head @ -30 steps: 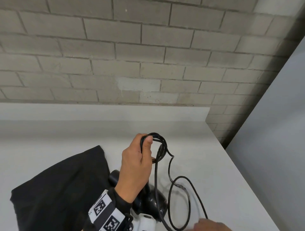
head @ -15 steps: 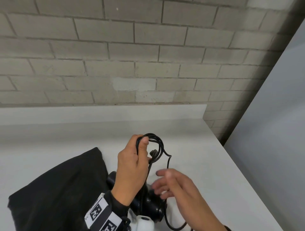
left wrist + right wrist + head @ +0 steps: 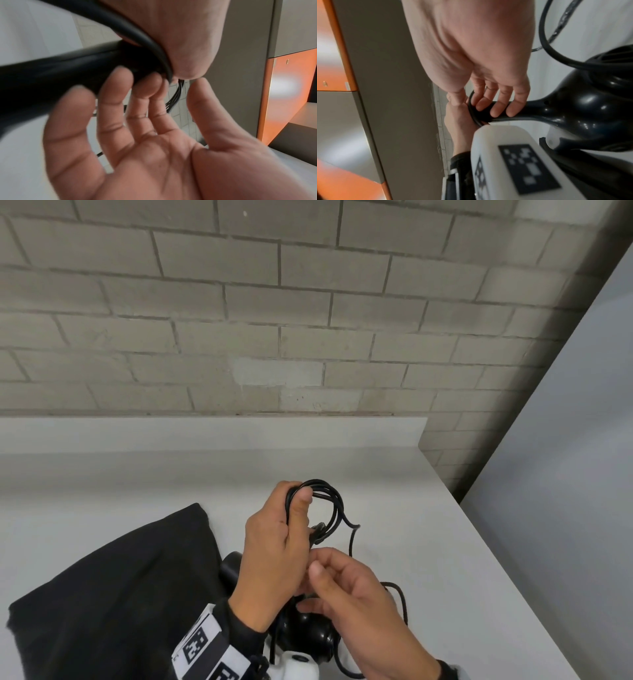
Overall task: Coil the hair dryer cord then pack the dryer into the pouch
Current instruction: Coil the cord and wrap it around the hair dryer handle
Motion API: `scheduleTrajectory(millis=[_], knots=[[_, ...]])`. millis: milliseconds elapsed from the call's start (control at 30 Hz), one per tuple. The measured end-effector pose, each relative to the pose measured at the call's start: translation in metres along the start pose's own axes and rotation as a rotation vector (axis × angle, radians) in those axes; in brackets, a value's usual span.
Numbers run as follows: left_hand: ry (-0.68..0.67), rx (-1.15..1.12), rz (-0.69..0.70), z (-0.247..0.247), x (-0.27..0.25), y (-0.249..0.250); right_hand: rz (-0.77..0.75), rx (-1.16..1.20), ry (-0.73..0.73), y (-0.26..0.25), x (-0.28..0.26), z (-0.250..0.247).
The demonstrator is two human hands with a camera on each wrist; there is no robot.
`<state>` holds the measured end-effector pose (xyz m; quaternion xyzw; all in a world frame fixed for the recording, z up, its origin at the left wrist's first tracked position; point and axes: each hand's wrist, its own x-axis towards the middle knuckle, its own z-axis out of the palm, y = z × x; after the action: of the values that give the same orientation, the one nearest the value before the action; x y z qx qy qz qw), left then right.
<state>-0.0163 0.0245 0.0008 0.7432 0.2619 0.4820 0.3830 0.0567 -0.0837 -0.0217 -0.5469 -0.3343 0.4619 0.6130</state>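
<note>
My left hand (image 3: 274, 546) grips the coiled black cord (image 3: 337, 501) together with the end of the hair dryer's handle (image 3: 505, 116), held above the table. The glossy black dryer (image 3: 308, 637) hangs below that hand. Its handle (image 3: 51, 71) runs into the left hand (image 3: 180, 33), where the cord (image 3: 137, 33) wraps round. My right hand (image 3: 346, 587) is just right of it, palm open (image 3: 145, 135), with its fingertips (image 3: 496, 111) touching the handle. A loose stretch of cord (image 3: 404, 601) trails behind the right hand. The black fabric pouch (image 3: 113, 594) lies flat at the left.
The white table (image 3: 411, 491) ends at an edge (image 3: 496, 559) close on the right, with a grey panel (image 3: 565, 474) beyond it. A brick wall (image 3: 274, 302) rises behind a low white ledge. A white wrist device (image 3: 505, 155) with a black marker sits by the dryer.
My right hand has come up from the bottom edge to the left hand and now touches the handle. The wide loose cord loop on the table has shrunk.
</note>
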Motion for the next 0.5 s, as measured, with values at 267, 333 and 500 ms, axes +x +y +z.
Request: scheduleTrajectory(millis=[267,333,500], knots=[[0.02,-0.083,-0.05,-0.002,-0.001,-0.001,-0.039,0.128,-0.201,-0.001,-0.011,-0.017],[0.021,-0.104,-0.06,-0.003,-0.002,-0.001,-0.065,0.054,-0.216,-0.004,-0.021,-0.035],[0.006,-0.101,-0.041,-0.004,-0.003,-0.003,-0.116,-0.171,-0.261,-0.014,-0.051,-0.087]])
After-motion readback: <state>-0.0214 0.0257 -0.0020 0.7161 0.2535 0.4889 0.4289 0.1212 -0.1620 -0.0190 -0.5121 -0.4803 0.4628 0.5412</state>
